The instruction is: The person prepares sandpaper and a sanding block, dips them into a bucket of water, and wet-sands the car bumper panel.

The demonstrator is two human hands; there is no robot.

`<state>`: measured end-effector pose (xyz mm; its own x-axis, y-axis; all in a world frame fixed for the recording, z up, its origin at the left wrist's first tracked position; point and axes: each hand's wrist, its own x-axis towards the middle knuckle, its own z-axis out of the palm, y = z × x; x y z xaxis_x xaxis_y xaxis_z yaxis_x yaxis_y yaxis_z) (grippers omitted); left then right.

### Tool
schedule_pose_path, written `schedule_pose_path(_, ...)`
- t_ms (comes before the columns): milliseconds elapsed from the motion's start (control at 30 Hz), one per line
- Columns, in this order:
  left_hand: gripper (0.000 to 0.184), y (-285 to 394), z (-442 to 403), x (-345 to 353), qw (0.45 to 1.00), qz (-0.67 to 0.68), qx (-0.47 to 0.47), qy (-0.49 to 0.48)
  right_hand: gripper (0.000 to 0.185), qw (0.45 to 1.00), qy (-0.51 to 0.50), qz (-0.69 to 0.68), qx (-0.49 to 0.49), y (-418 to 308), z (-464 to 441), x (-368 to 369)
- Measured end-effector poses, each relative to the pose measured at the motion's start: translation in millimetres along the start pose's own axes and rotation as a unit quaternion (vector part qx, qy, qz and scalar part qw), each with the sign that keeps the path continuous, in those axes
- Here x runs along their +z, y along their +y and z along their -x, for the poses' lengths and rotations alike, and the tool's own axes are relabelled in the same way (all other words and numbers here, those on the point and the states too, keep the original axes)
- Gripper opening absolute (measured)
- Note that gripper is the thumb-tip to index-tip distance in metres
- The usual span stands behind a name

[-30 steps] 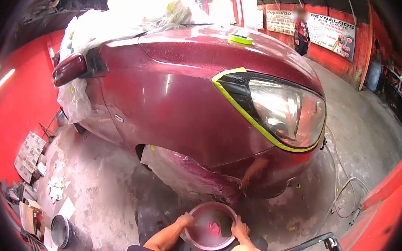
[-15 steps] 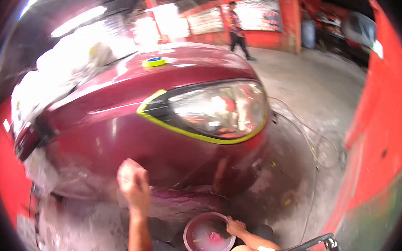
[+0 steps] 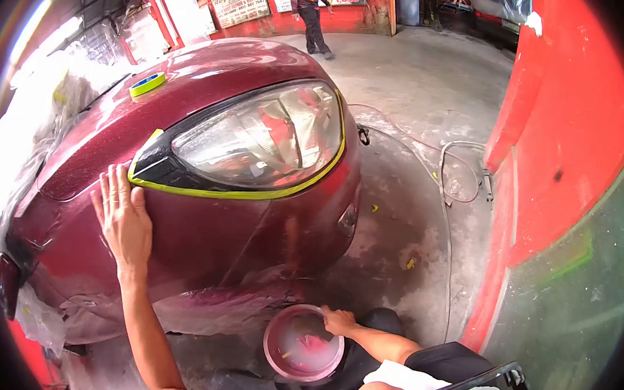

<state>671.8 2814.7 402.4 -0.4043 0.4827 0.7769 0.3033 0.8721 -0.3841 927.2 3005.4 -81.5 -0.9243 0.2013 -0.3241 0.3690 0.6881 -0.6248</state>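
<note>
My left hand [image 3: 124,220] lies flat with fingers stretched on the dark red car's fender [image 3: 197,235], just beside the pointed corner of the headlight [image 3: 258,139]. Yellow-green masking tape [image 3: 255,195] runs along the lamp's lower edge and around its corner. Down below, my right hand [image 3: 338,321] grips the rim of a pink basin [image 3: 268,344], thumb and fingers closed over its edge. Cloudy water fills the basin, with a bright pink piece [image 3: 313,343] in it whose kind I cannot make out.
A roll of yellow-green tape [image 3: 147,85] rests on the hood. Plastic sheeting [image 3: 37,117] covers the car's rear part. A hose [image 3: 446,223] crosses the concrete floor near a red wall [image 3: 576,138]. Another person [image 3: 313,18] walks in the background.
My left hand was raised and blurred before the fender; now it has moved up to the headlight corner and lies flat. My right hand still grips the basin. The view has shifted.
</note>
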Motion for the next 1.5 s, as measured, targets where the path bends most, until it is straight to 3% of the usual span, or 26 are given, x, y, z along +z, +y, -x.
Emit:
schedule_pose_path(300, 0.056, 44, 46, 27, 0.995, 0.037, -0.060, 0.077, 0.039, 0.999, 0.022, -0.017, -0.022, 4, -2, 7)
schedule_pose_path(567, 0.058, 87, 71, 7, 0.996, 0.009, -0.091, -0.021, 0.040, 1.000, 0.001, -0.023, -0.016, 5, -8, 9)
schedule_pose_path(900, 0.059, 105, 98, 8, 0.995, 0.064, -0.062, -0.037, 0.042, 1.000, 0.020, -0.013, -0.007, 6, 5, 6)
schedule_pose_path(967, 0.060, 107, 108, 11, 0.993, 0.099, -0.058, -0.029, 0.041, 0.997, 0.066, 0.027, 0.001, 1, 6, 14)
schedule_pose_path(1033, 0.061, 108, 112, 2, 0.993, 0.095, -0.044, -0.055, 0.050, 0.998, 0.030, -0.028, 0.037, -10, 15, 3)
schedule_pose_path(1167, 0.061, 108, 110, 13, 0.993, 0.109, -0.038, -0.024, 0.046, 0.985, 0.139, -0.040, 0.089, -16, 9, 30)
schedule_pose_path(1500, 0.065, 103, 161, -4, 0.989, 0.096, -0.023, -0.107, 0.039, 0.985, 0.152, -0.071, 0.050, -3, -5, 42)
